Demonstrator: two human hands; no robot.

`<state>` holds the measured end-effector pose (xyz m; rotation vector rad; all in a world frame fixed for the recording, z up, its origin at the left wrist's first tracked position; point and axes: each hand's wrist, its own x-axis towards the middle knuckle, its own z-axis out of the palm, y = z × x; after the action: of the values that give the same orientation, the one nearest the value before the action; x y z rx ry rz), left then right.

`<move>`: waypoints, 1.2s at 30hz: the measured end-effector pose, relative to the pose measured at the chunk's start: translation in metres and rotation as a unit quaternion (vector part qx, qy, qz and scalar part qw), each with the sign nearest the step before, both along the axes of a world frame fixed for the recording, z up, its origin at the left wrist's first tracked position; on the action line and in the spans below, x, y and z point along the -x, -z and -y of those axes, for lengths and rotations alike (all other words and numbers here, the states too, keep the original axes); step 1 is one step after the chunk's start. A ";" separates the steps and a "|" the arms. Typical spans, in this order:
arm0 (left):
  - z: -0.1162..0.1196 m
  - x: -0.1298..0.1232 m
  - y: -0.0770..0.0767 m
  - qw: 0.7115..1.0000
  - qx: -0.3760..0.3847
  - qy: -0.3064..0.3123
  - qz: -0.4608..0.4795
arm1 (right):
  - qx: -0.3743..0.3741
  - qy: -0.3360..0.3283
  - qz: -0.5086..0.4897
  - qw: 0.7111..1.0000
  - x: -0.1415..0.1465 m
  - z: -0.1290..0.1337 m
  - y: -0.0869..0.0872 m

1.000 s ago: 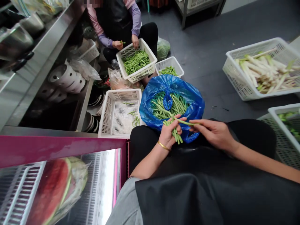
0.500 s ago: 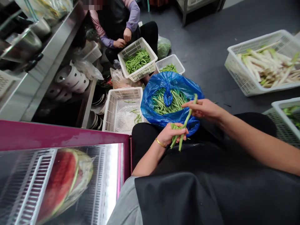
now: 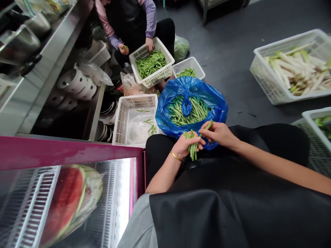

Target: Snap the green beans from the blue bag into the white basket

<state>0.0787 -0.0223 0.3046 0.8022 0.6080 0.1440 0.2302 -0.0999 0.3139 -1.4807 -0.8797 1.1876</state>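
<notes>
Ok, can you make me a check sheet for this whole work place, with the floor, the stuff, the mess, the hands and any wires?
Surface: dark floor with small dark scraps on it.
Job's things: open blue bag of long green beans, by the person's knees.
Clutter: a few bean pieces in the white basket beside the bag.
Hands: left hand grips a bean bundle; right hand pinches a bean.
Cables: nothing seen.
Surroundings: co-worker with a bean-filled basket; pale-stalked vegetables in a crate; cut watermelon at lower left.
</notes>
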 end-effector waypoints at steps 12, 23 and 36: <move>0.007 0.004 -0.009 0.999 -0.049 -0.011 0.005 | -0.021 0.001 0.081 0.996 -0.019 0.019 -0.016; -0.006 0.001 -0.009 0.997 -0.022 -0.074 -0.026 | -0.141 -0.124 0.398 0.898 0.001 0.023 -0.012; -0.061 0.045 -0.032 0.963 -0.140 -0.222 -0.055 | 0.008 -0.386 0.296 0.874 -0.032 0.024 -0.022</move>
<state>0.0337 0.0384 0.3363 0.9399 0.8802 0.6102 0.2620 -0.1237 0.3355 -1.5761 -2.0235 1.2858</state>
